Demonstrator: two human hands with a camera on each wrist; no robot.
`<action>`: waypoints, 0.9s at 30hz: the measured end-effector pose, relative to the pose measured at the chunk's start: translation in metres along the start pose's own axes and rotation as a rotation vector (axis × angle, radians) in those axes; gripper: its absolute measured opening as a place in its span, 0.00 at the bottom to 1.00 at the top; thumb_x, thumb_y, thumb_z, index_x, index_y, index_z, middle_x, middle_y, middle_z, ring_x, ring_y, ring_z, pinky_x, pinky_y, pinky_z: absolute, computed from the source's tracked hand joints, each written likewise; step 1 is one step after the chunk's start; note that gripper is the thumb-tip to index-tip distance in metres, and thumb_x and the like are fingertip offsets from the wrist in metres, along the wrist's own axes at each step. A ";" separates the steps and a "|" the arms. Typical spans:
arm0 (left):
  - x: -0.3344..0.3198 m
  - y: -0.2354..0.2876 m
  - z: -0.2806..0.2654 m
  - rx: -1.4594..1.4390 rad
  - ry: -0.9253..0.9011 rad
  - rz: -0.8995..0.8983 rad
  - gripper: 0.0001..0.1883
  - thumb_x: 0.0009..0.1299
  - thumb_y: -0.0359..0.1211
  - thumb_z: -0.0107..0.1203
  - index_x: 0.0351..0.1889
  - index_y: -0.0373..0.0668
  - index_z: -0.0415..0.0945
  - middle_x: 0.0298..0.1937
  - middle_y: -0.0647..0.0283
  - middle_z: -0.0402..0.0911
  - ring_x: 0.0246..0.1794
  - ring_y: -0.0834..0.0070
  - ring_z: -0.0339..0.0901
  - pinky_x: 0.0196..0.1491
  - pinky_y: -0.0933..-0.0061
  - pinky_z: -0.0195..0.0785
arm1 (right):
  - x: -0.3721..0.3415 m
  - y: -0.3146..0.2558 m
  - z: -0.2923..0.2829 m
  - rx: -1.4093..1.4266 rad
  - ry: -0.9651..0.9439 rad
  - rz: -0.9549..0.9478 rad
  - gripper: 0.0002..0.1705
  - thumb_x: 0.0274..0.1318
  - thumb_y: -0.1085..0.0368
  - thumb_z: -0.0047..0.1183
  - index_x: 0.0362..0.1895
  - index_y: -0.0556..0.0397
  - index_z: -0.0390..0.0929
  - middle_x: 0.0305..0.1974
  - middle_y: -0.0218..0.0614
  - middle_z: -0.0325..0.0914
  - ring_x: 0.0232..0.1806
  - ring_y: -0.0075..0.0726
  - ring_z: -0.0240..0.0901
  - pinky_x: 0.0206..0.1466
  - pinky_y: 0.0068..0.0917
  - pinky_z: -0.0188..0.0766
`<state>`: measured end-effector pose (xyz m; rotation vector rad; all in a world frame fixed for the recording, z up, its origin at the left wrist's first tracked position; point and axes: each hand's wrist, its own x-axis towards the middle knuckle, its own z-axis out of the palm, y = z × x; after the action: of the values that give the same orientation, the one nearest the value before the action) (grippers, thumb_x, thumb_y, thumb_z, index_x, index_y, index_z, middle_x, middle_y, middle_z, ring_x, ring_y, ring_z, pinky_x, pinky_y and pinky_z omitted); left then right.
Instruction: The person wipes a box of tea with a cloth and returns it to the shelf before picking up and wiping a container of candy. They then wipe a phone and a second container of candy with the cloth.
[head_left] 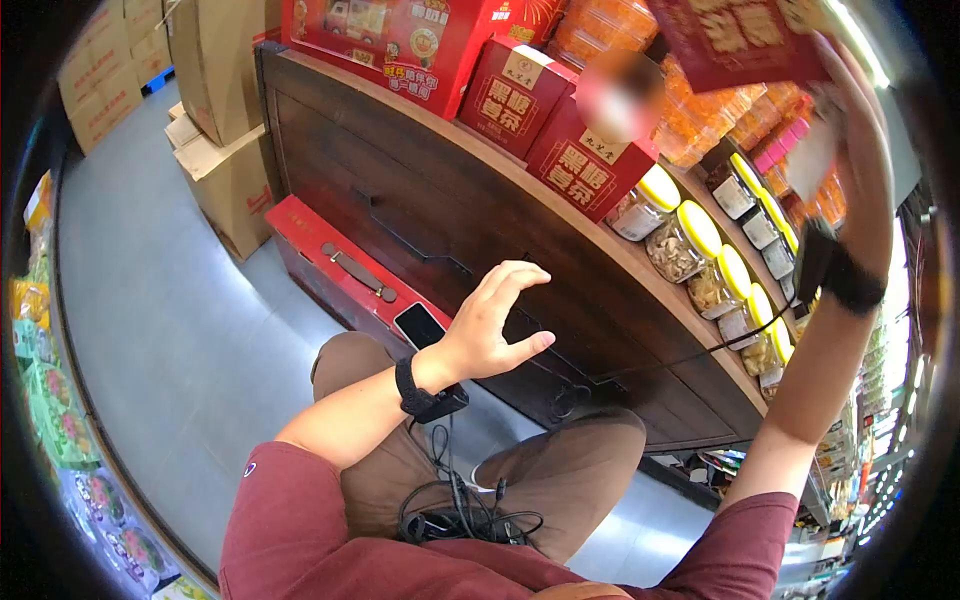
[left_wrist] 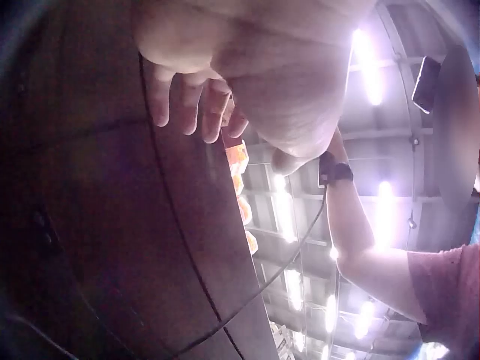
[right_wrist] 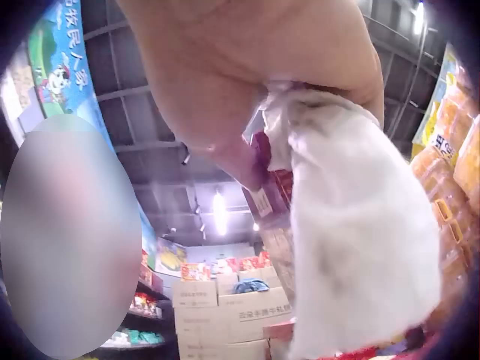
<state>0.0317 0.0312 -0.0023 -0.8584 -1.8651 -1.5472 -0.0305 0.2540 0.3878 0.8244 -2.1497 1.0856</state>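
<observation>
High at the right of the head view, my right hand (head_left: 862,165) grips a dark red gift box (head_left: 735,40) with gold lettering. A smudged white cloth (right_wrist: 360,225) hangs from the same hand; in the right wrist view the thumb lies against the box's edge (right_wrist: 274,191) beside it. My left hand (head_left: 492,325) is held over my lap with fingers spread and bent a little, nothing in it. It is nearest the dark wooden cabinet (head_left: 400,205) front. In the left wrist view its fingers point down in front of that panel.
Red boxes of ginger tea (head_left: 590,160) stand on the cabinet shelf, next to yellow-lidded jars (head_left: 683,240) and orange packs (head_left: 700,110). A red case (head_left: 330,262) with a handle sits on the floor before the cabinet. Cartons (head_left: 225,170) rise at the left. Cables (head_left: 465,515) lie in my lap.
</observation>
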 end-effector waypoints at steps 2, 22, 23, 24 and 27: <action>0.002 0.001 -0.001 0.032 -0.007 0.000 0.29 0.62 0.41 0.68 0.57 0.39 0.72 0.57 0.53 0.74 0.60 0.55 0.72 0.63 0.59 0.65 | 0.039 0.019 0.018 0.150 -0.103 0.070 0.23 0.66 0.55 0.57 0.59 0.54 0.77 0.43 0.28 0.80 0.45 0.20 0.75 0.50 0.21 0.70; 0.002 -0.007 -0.028 -0.010 -0.055 -0.035 0.16 0.60 0.37 0.67 0.42 0.42 0.79 0.47 0.60 0.79 0.53 0.59 0.74 0.57 0.61 0.68 | 0.130 0.145 0.173 -0.258 -0.493 0.345 0.25 0.59 0.58 0.62 0.58 0.53 0.74 0.48 0.34 0.78 0.45 0.26 0.74 0.45 0.26 0.73; 0.002 -0.007 -0.029 -0.007 -0.053 -0.039 0.16 0.60 0.37 0.67 0.42 0.42 0.79 0.47 0.60 0.79 0.53 0.59 0.74 0.57 0.61 0.68 | 0.129 0.149 0.177 -0.254 -0.497 0.345 0.25 0.59 0.58 0.62 0.58 0.53 0.74 0.48 0.34 0.78 0.45 0.26 0.74 0.45 0.26 0.73; 0.003 -0.007 -0.030 -0.015 -0.057 -0.039 0.15 0.60 0.37 0.67 0.42 0.42 0.79 0.47 0.60 0.79 0.53 0.59 0.74 0.57 0.61 0.68 | 0.127 0.152 0.179 -0.241 -0.533 0.369 0.26 0.59 0.58 0.62 0.59 0.53 0.74 0.48 0.34 0.78 0.45 0.26 0.74 0.45 0.26 0.73; 0.003 -0.007 -0.030 -0.022 -0.055 -0.034 0.15 0.61 0.37 0.67 0.42 0.42 0.79 0.47 0.60 0.79 0.53 0.59 0.75 0.57 0.61 0.69 | 0.123 0.157 0.184 -0.177 -0.546 0.411 0.27 0.59 0.59 0.61 0.61 0.53 0.73 0.49 0.33 0.78 0.45 0.26 0.74 0.46 0.26 0.74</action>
<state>0.0247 0.0014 0.0012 -0.8922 -1.9136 -1.5822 -0.2658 0.1423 0.3115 0.6630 -2.9248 0.9048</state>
